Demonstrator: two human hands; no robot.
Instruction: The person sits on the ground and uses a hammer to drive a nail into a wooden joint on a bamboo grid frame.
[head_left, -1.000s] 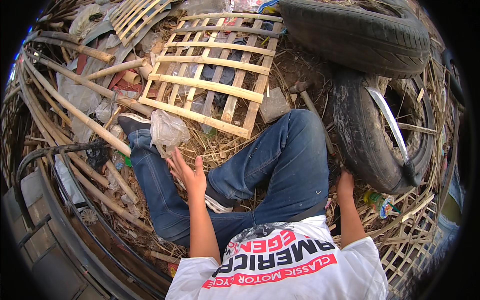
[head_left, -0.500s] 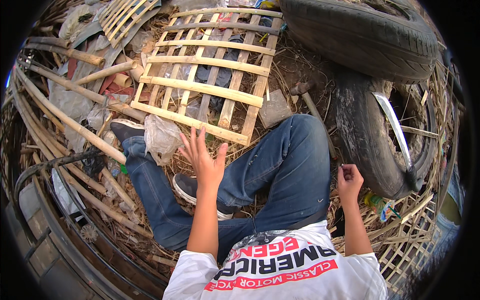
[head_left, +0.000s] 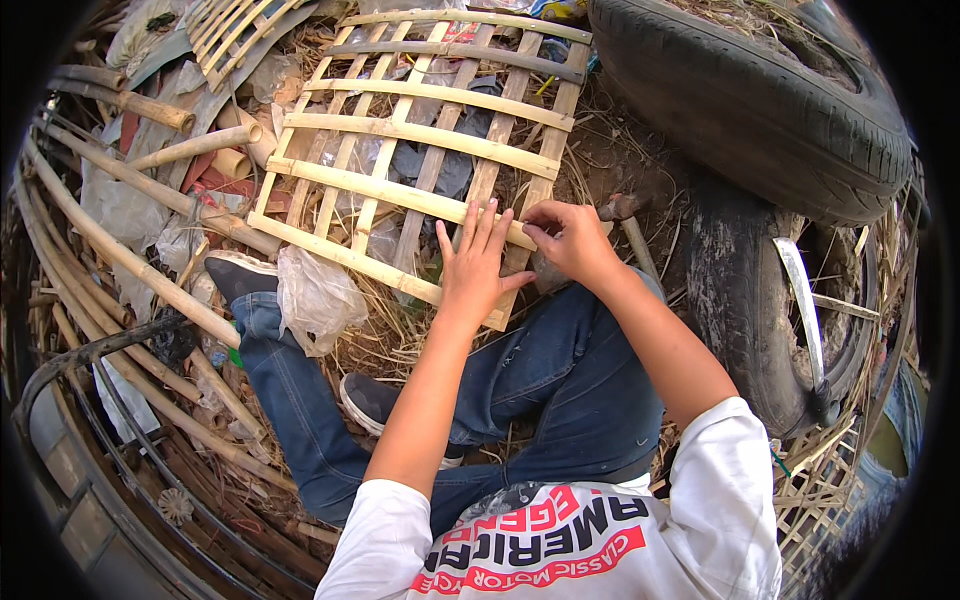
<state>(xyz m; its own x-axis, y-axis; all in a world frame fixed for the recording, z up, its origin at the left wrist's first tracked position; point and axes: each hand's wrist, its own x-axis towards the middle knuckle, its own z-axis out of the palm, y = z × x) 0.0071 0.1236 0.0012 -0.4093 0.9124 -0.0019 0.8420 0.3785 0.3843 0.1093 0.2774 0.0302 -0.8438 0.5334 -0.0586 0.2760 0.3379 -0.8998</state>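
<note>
A lattice of pale bamboo slats [head_left: 380, 187] lies in front of my legs, its strips crossing in a grid. My left hand [head_left: 476, 265] is open, fingers spread over the slats near the lattice's near right corner. Beside it, my right hand [head_left: 572, 240] pinches at the right end of a cross slat. Whatever its fingertips hold is too small and covered to make out. Just right of that hand, a hammer [head_left: 637, 238] with a dark head and wooden handle lies on the ground. Part of a grey block [head_left: 548, 274] shows under the lattice's right edge.
Two worn tyres [head_left: 740, 110] rise on the right, and a curved blade [head_left: 797, 300] leans on the lower one. Bamboo poles [head_left: 125, 255] and a black metal frame [head_left: 75, 350] crowd the left. A crumpled plastic bag [head_left: 318, 302] rests by my foot. Another lattice [head_left: 235, 35] lies far left.
My right hand has moved left and forward from beside my knee to the slat's end. My left hand has shifted right and forward onto the lattice.
</note>
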